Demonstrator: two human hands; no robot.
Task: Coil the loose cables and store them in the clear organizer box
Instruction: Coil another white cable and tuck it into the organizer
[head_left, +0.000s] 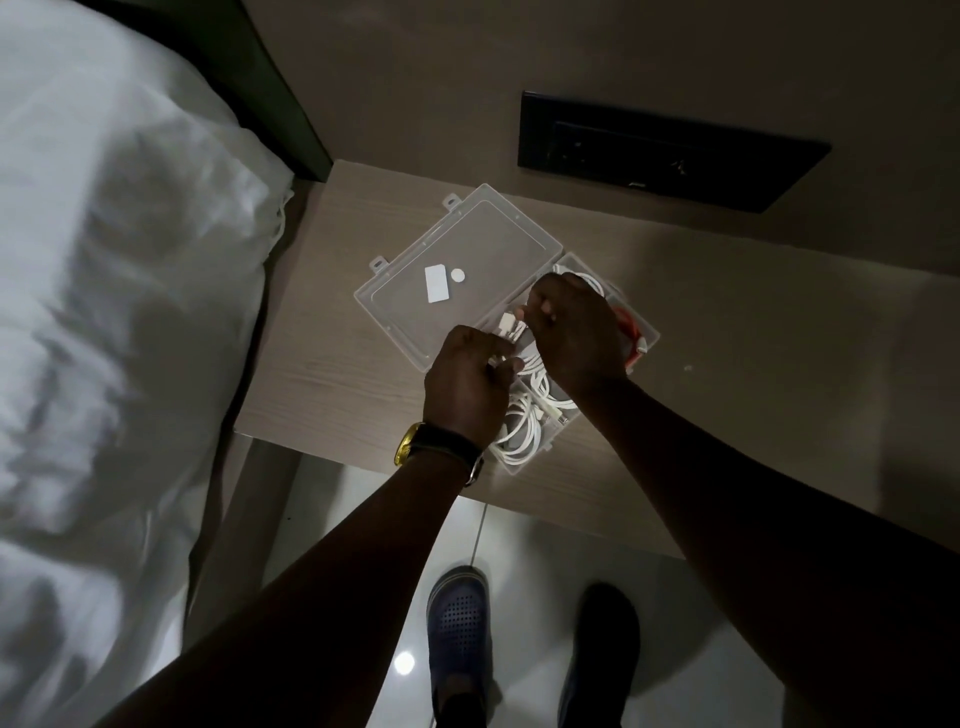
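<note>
The clear organizer box (540, 457) lies open on a wooden bedside table (332, 374), its lid (467, 249) folded flat to the upper left. White cables (522, 431) are coiled in the near compartments, and a red cable (631, 332) lies along the far right side. My left hand (467, 384) hovers over the box's near-left edge, fingers pinched on a white cable. My right hand (576, 327) is over the box's middle, pinching the white connector end (511, 325) of that cable. Much of the box's inside is hidden under both hands.
A bed with a white duvet (119, 312) fills the left side. A dark wall panel (670, 150) sits on the wall behind the table. Below the table's front edge are a glossy tiled floor and my two dark shoes (457, 629).
</note>
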